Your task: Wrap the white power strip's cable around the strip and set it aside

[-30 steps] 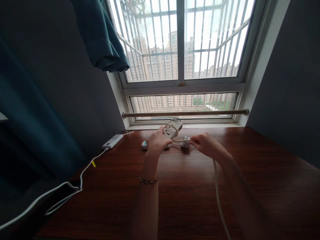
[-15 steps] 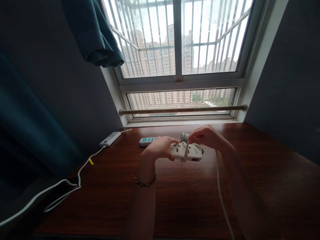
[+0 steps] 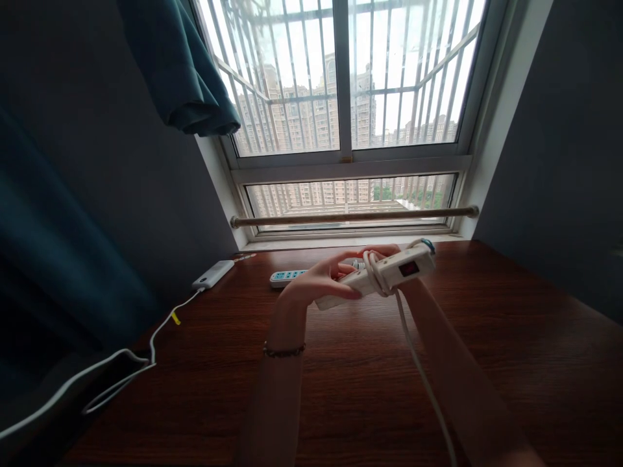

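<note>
My left hand [image 3: 324, 280] is closed around the left end of a white power strip [image 3: 396, 263], thumb below and fingers behind. The strip is raised above the wooden surface and tilted, its right end higher, with a dark red switch facing me. Its pale cord [image 3: 377, 272] is wound around the middle. My right hand [image 3: 384, 250] is behind the strip and mostly hidden; its fingers show along the upper edge, closed on the cord, as far as can be seen. The loose cord length hangs down toward the lower right.
A second power strip [image 3: 286, 279] with blue sockets lies behind my left hand. At the left, a white box-shaped device [image 3: 213, 275] has a white cable with a yellow tag [image 3: 176, 318]. A barred window and a horizontal rod [image 3: 355, 216] stand behind the brown wooden surface [image 3: 341, 389].
The power strip has tilted, its right end rising and its switch side turning toward me. My right hand has moved from above the strip to behind it, bringing the cord around.
</note>
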Demonstrator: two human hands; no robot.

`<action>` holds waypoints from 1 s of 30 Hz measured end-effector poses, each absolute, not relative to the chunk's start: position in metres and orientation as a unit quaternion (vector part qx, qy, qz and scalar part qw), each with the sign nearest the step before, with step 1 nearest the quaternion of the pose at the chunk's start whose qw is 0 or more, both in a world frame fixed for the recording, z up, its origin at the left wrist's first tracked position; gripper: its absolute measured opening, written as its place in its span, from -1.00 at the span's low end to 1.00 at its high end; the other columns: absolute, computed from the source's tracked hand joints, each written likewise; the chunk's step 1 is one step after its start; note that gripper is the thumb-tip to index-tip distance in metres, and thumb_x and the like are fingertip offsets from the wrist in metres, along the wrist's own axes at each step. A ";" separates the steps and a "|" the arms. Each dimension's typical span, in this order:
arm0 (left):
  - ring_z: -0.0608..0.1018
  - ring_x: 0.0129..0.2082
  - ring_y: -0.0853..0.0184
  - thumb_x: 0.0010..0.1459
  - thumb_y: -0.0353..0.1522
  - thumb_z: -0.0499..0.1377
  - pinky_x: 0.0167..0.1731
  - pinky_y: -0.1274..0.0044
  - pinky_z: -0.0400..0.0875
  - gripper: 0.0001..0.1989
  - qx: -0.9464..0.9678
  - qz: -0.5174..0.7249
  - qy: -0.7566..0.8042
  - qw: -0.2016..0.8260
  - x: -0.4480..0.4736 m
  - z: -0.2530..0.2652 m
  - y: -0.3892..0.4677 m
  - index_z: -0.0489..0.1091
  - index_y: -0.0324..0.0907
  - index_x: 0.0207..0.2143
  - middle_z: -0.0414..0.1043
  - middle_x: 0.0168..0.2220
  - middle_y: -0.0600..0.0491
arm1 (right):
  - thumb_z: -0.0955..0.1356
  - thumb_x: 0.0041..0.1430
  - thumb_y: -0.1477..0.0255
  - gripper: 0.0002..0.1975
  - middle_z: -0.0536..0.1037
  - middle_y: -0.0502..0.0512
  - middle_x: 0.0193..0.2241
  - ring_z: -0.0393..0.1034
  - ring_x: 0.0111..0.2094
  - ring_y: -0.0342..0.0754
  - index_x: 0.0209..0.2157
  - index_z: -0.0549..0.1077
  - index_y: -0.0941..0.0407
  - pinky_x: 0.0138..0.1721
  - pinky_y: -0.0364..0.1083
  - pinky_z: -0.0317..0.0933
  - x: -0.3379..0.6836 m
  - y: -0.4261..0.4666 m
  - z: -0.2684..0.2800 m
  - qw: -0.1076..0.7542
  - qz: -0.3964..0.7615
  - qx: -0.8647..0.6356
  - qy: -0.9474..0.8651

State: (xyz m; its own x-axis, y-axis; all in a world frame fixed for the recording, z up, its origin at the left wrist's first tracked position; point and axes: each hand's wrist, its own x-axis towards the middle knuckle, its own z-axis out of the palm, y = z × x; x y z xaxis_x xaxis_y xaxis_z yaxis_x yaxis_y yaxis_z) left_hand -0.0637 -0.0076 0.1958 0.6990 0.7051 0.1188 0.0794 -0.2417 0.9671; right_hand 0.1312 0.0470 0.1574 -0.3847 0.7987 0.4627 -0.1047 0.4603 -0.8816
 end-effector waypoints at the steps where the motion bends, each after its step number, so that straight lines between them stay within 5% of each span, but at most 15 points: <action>1: 0.50 -0.32 0.26 -0.15 -0.40 0.29 -0.34 0.51 0.33 -0.18 0.714 0.293 0.268 0.577 -0.060 0.196 -0.008 0.05 -0.16 0.19 0.48 -0.28 -0.06 | 0.35 -0.07 0.15 -0.62 0.42 0.07 -0.53 0.27 -0.54 -0.13 -0.33 0.48 0.18 -0.50 -0.14 0.22 0.131 0.046 0.156 0.495 0.476 -0.261 -0.679; 5: 0.54 -0.39 0.25 -0.06 -0.37 0.24 -0.35 0.46 0.37 -0.19 0.643 0.336 0.269 0.633 -0.048 0.194 -0.005 -0.04 -0.14 0.23 0.49 -0.37 -0.03 | 0.27 -0.02 0.12 -0.54 0.35 -0.01 -0.60 0.17 -0.66 -0.19 -0.15 0.39 0.13 -0.64 -0.17 0.15 0.131 0.048 0.146 0.472 0.543 -0.269 -0.641; 12: 0.53 -0.46 0.32 -0.01 -0.30 0.20 -0.42 0.50 0.41 -0.32 0.571 0.417 0.296 0.643 -0.036 0.181 0.014 0.07 -0.12 0.18 0.50 -0.31 -0.03 | 0.31 0.04 0.26 -0.76 0.24 -0.08 -0.75 0.13 -0.74 -0.25 -0.52 0.30 0.15 -0.73 -0.24 0.09 0.121 0.072 0.123 0.437 0.419 -0.486 -0.630; 16: 0.51 -0.51 0.36 -0.07 -0.28 0.25 -0.49 0.56 0.38 -0.29 0.548 0.467 0.354 0.597 -0.041 0.177 0.023 0.11 -0.18 0.15 0.49 -0.40 -0.01 | 0.38 -0.02 0.29 -0.72 0.31 -0.03 -0.76 0.25 -0.74 -0.16 -0.57 0.25 0.15 -0.75 -0.18 0.20 0.118 0.064 0.123 0.263 0.426 -0.547 -0.671; 19: 0.49 -0.56 0.38 -0.12 -0.28 0.28 -0.55 0.58 0.35 -0.25 0.547 0.481 0.420 0.542 -0.050 0.177 0.025 0.14 -0.18 0.15 0.47 -0.46 0.04 | 0.39 -0.03 0.39 -0.78 0.32 -0.05 -0.75 0.28 -0.72 -0.15 -0.55 0.26 0.16 -0.72 -0.14 0.29 0.123 0.054 0.129 0.160 0.477 -0.506 -0.701; 30: 0.46 -0.56 0.40 -0.15 -0.24 0.28 -0.55 0.61 0.29 -0.19 0.551 0.587 0.450 0.387 -0.077 0.176 0.037 0.10 -0.19 0.18 0.43 -0.54 0.10 | 0.31 0.10 0.32 -0.78 0.37 -0.11 -0.64 0.37 -0.61 -0.18 -0.33 0.19 0.14 -0.53 -0.04 0.42 0.111 0.036 0.136 0.158 0.677 -0.346 -0.630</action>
State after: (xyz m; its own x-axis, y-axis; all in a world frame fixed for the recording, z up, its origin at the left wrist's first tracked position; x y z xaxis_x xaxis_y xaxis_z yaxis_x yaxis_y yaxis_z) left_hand -0.0771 0.0366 0.1755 -0.0932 0.9498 0.2985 0.0422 -0.2958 0.9543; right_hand 0.1107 0.0357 0.1356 -0.7112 0.6491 -0.2699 0.2223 -0.1567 -0.9623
